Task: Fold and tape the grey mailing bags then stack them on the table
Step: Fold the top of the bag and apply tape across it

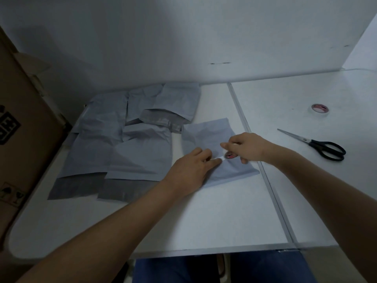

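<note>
A folded grey mailing bag point(208, 135) lies in the middle of the white table point(204, 221). My left hand point(189, 170) lies on the bag's near left part, its fingertips touching a strip of pale tape. My right hand point(244, 147) grips a small roll of tape point(229, 155) with a red core, held down on the bag just right of my left fingertips. Several unfolded grey mailing bags point(122, 139) lie spread on the table to the left, some overlapping.
A second roll of tape point(320, 111) sits at the far right of the table. Black-handled scissors point(318, 146) lie nearer on the right. A large cardboard box point(22, 129) stands at the left edge. A white wall point(183, 37) closes the back.
</note>
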The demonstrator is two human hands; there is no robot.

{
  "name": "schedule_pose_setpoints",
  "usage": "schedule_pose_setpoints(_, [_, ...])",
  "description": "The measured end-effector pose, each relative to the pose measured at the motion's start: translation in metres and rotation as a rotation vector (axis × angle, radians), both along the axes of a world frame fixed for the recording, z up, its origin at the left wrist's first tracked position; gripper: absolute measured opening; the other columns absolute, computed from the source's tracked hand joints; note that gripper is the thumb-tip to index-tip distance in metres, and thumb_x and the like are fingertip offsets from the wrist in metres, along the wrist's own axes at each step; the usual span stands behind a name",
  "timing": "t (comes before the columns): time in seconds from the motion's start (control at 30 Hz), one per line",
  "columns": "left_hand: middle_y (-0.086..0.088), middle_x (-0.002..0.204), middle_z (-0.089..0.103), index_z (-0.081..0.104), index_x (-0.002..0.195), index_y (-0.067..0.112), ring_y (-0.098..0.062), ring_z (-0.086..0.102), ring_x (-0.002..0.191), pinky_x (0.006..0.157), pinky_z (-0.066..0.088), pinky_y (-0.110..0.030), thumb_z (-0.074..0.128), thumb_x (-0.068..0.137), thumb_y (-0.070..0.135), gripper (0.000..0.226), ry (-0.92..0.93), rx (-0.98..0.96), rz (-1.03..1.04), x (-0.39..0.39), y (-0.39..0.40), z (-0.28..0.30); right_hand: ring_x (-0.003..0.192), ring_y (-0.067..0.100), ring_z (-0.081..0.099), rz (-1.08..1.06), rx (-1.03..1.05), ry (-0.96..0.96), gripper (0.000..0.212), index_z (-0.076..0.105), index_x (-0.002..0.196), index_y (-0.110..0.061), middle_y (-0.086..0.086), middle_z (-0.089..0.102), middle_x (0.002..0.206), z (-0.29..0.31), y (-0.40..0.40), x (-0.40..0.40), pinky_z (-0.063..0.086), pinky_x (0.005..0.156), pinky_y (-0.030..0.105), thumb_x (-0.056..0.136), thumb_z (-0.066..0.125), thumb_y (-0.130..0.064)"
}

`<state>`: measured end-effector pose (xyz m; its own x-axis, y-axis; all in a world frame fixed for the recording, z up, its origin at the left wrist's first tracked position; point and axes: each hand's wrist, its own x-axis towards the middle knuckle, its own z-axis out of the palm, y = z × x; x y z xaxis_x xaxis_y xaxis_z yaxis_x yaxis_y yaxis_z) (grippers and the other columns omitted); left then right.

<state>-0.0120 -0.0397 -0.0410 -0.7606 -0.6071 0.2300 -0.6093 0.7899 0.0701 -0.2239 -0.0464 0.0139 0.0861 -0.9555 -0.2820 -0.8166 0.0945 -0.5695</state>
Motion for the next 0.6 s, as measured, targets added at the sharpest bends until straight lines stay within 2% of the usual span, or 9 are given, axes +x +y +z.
schedule_pose_setpoints(0.07, [-0.001, 0.099, 0.053, 0.059, 0.130, 0.018, -0.020, 0.050, 0.085, 0.051, 0.042, -0.029, 0.051, 0.088, 0.019, 0.042, -0.001, 0.003, -0.006, 0.000, -0.002, 0.000, 0.058, 0.018, 0.059, -0.060, 0.045, -0.100, 0.042, 0.064, 0.094, -0.008, 0.007, 0.065, 0.074, 0.000, 0.000, 0.000, 0.042, 0.056, 0.023, 0.099, 0.042, -0.044])
schedule_pose_setpoints(0.13, [-0.004, 0.099, 0.054, 0.060, 0.129, 0.017, -0.022, 0.050, 0.085, 0.050, 0.039, -0.028, 0.054, 0.088, 0.017, 0.042, -0.016, 0.010, -0.020, -0.002, -0.004, 0.004, 0.060, 0.019, 0.060, -0.084, 0.060, -0.170, 0.035, 0.064, 0.096, -0.010, 0.009, 0.066, 0.081, -0.001, 0.000, -0.002, 0.042, 0.055, 0.023, 0.100, 0.043, -0.039])
schedule_pose_setpoints(0.2, [-0.007, 0.098, 0.054, 0.062, 0.127, 0.015, -0.025, 0.050, 0.087, 0.055, 0.040, -0.031, 0.048, 0.091, 0.019, 0.039, -0.033, 0.061, -0.015, -0.009, -0.006, 0.009, 0.062, 0.018, 0.063, -0.057, 0.052, -0.187, 0.032, 0.063, 0.089, -0.014, 0.010, 0.069, 0.087, -0.004, 0.000, -0.003, 0.043, 0.056, 0.026, 0.097, 0.049, -0.042])
schedule_pose_setpoints(0.27, [-0.010, 0.093, 0.056, 0.069, 0.116, 0.011, -0.028, 0.051, 0.084, 0.061, 0.048, -0.040, 0.040, 0.089, 0.022, 0.041, 0.016, 0.136, 0.016, -0.019, -0.008, 0.010, 0.063, 0.017, 0.065, -0.044, 0.054, -0.201, 0.036, 0.063, 0.083, -0.014, 0.011, 0.070, 0.086, -0.006, -0.001, -0.005, 0.044, 0.059, 0.028, 0.093, 0.055, -0.047])
schedule_pose_setpoints(0.37, [-0.008, 0.088, 0.056, 0.070, 0.106, 0.009, -0.027, 0.051, 0.080, 0.061, 0.050, -0.044, 0.035, 0.093, 0.027, 0.041, 0.104, 0.110, 0.068, -0.025, -0.006, 0.000, 0.064, 0.018, 0.062, -0.059, 0.067, -0.259, 0.038, 0.061, 0.076, -0.014, 0.017, 0.070, 0.085, -0.008, -0.002, -0.009, 0.043, 0.058, 0.028, 0.090, 0.059, -0.049])
schedule_pose_setpoints(0.47, [-0.005, 0.096, 0.055, 0.064, 0.116, 0.009, -0.021, 0.046, 0.083, 0.065, 0.048, -0.039, 0.040, 0.096, 0.025, 0.035, 0.110, 0.021, 0.032, -0.018, 0.003, -0.010, 0.062, 0.018, 0.058, -0.079, 0.090, -0.326, 0.038, 0.059, 0.073, -0.013, 0.013, 0.064, 0.075, -0.009, -0.001, -0.012, 0.041, 0.053, 0.024, 0.090, 0.061, -0.046])
schedule_pose_setpoints(0.6, [-0.005, 0.100, 0.055, 0.062, 0.123, 0.008, -0.021, 0.048, 0.087, 0.064, 0.049, -0.036, 0.046, 0.095, 0.020, 0.034, 0.100, -0.050, -0.013, -0.005, 0.001, -0.014, 0.059, 0.016, 0.057, -0.053, 0.109, -0.361, 0.038, 0.060, 0.077, -0.010, 0.008, 0.062, 0.075, -0.010, 0.002, -0.009, 0.040, 0.051, 0.023, 0.093, 0.057, -0.045])
